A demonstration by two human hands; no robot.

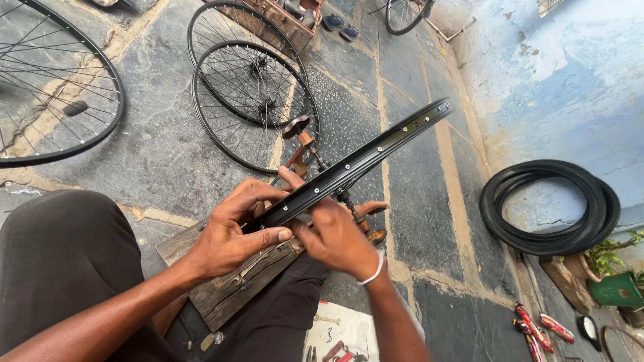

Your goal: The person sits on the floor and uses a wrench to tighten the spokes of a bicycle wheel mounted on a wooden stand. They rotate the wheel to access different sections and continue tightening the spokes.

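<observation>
Open-air bicycle repair workshop set up on a stone-paved floor [168, 147] beside a weathered, peeling blue wall [557, 74]. Spoked bicycle wheels [251, 100] lie flat on the paving, with a further wheel [54, 87] at the left edge and another [402, 13] at the top. Black tyres [550, 208] lean stacked against the wall. A bare black wheel rim [355, 164] sits in a rusted truing stand [298, 134] mounted on a worn wooden board [235, 281]. Small hand tools [335, 350] lie on a cloth, and red bicycle parts [533, 328] rest near a potted plant [614, 268].
</observation>
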